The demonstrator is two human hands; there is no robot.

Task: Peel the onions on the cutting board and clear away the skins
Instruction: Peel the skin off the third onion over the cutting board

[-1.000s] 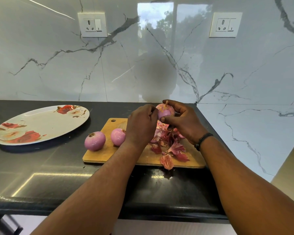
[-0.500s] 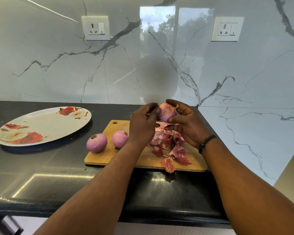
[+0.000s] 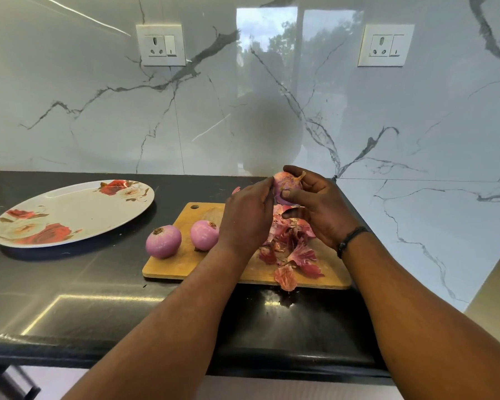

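Above the wooden cutting board (image 3: pixel 185 264), my right hand (image 3: pixel 321 209) grips a partly skinned red onion (image 3: pixel 286 184) with its dry stem pointing up and right. My left hand (image 3: pixel 247 217) has its fingertips on the onion's left side, curled against the skin. Two peeled purple onions stand on the board's left part: one (image 3: pixel 163 241) near the left edge, the other (image 3: pixel 205 235) beside my left wrist. A pile of reddish onion skins (image 3: pixel 290 252) lies on the board under my hands, with one piece (image 3: pixel 285 278) hanging over the front edge.
A white oval plate (image 3: pixel 70 215) with red rose prints sits on the black counter (image 3: pixel 70 307) to the left of the board. The marble wall behind carries two sockets. The counter ends just right of the board, at a corner of the wall.
My hands have lifted the onion a little and turned it; the stem now points up and right. My left fingers have slid onto its left side. The camera has shifted slightly.
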